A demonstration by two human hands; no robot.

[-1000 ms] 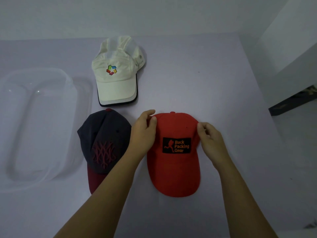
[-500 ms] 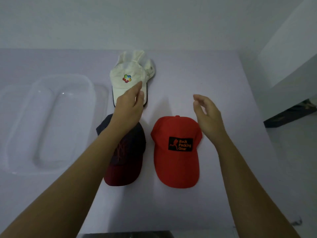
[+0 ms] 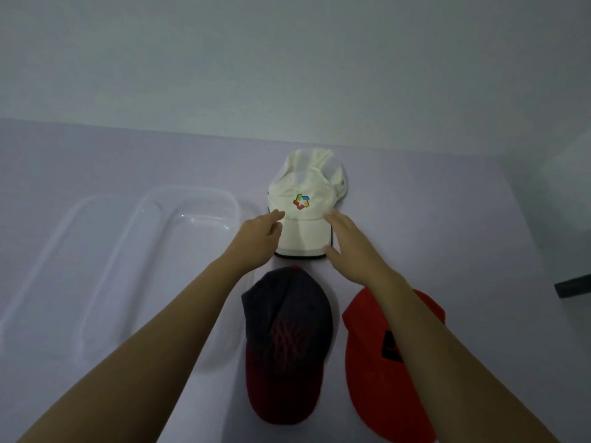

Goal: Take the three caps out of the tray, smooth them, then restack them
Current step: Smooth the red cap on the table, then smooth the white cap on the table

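Note:
A white cap [image 3: 303, 199] with a coloured logo lies at the far middle of the table, its brim toward me. My left hand [image 3: 260, 236] reaches to the left side of its brim, fingers loosely stretched. My right hand [image 3: 347, 241] lies at the brim's right side, fingers extended and thumb near the front edge. Whether either hand grips the brim I cannot tell. A dark navy cap [image 3: 286, 340] with a maroon brim lies nearer me. To its right, a red cap [image 3: 371, 372] is partly covered by my right forearm. The clear plastic tray [image 3: 96, 266] stands at the left with nothing in it.
The pale table [image 3: 431, 225] ends at a wall behind the white cap. Its right edge drops to the floor, where a dark object [image 3: 572, 286] shows.
Both hands left the red cap and moved forward to the white cap's brim. The camera tilted up and leaned forward, so the navy and red caps now sit lower in view.

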